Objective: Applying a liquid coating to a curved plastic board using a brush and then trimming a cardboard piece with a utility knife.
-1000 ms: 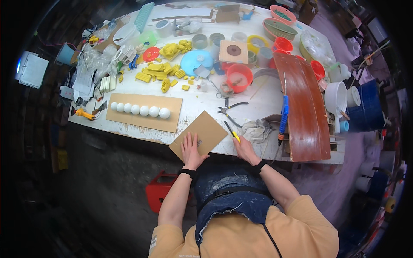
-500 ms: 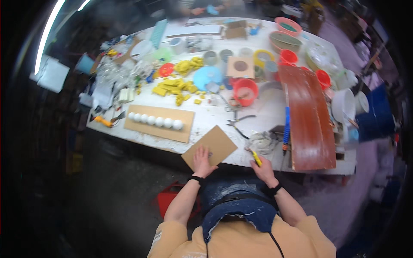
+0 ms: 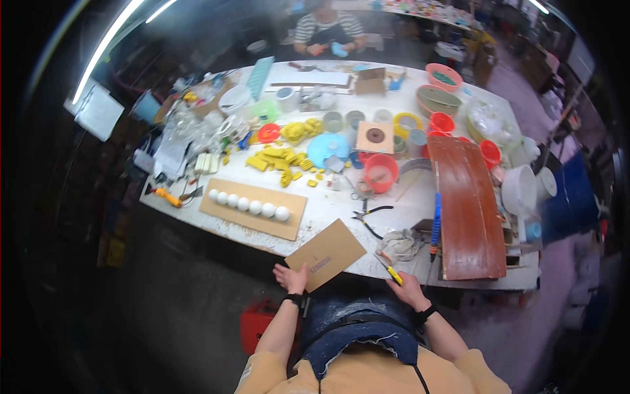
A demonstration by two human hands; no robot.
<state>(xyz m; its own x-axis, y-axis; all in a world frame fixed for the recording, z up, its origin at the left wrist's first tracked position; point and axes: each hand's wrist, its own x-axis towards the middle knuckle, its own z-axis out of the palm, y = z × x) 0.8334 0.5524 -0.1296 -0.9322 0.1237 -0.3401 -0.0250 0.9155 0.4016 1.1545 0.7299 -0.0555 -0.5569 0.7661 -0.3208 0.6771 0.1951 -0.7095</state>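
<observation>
Cluttered white worktable [image 3: 341, 217]; our left hand [image 3: 292, 279], fingers flat, pins the cardboard sheet [image 3: 326, 255] at the near edge. Right hand [image 3: 407, 289] pinches a yellow cutter [image 3: 392, 273] (just right of sheet, tip angled toward it).

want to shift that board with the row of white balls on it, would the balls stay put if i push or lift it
Probably not. The white balls are round and look loose on the flat brown board, with no rim or visible hollows, so a push or tilt would likely set them rolling. The board looks thin and light, so it may slide easily over the table. Keep it level.
</observation>
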